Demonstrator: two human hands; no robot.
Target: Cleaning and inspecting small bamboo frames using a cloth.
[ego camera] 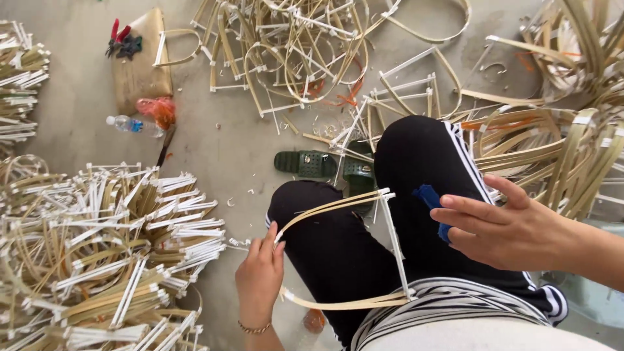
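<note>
A bent bamboo frame (338, 205) with white-taped joints lies across my lap, over my black trousers. My left hand (260, 276) grips its curved left end, between the upper strip and the lower strip (344, 303). My right hand (513, 227) hovers over my right knee with fingers spread, holding a small blue tool (434, 201) against the palm. The frame's straight white side bar (396, 244) runs down between my two hands.
A large heap of finished frames (104, 253) fills the left floor. Loose bamboo loops (292, 52) lie ahead, more bamboo strips (572, 143) at right. Green sandals (312, 164), a water bottle (130, 123), a tan bag (140, 65) with red-handled pliers (120, 39) sit on the concrete.
</note>
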